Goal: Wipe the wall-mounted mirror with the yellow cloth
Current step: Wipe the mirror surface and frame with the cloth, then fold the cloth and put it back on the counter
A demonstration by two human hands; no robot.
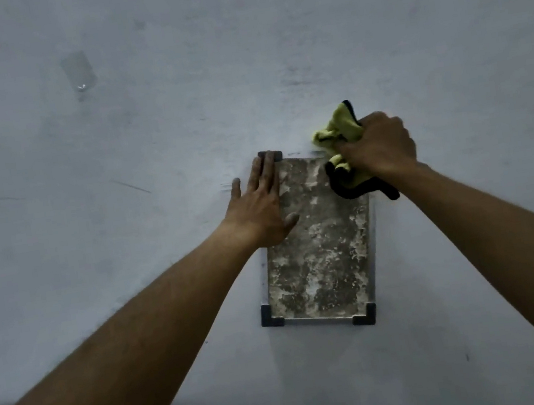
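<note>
Head view: presses left hand [261, 208] flat, fingers straight and spread, on upper-left edge of stained mirror [322, 256]. Grips bunched yellow cloth [334, 129] in curled right hand [378, 147], cloth sticking out above and below fingers, at mirror's upper-right corner on wall [170, 78].

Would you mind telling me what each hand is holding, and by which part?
The right hand grips the yellow cloth bunched round its middle. The left hand holds nothing; it lies flat on the mirror, at its upper left edge.
</note>
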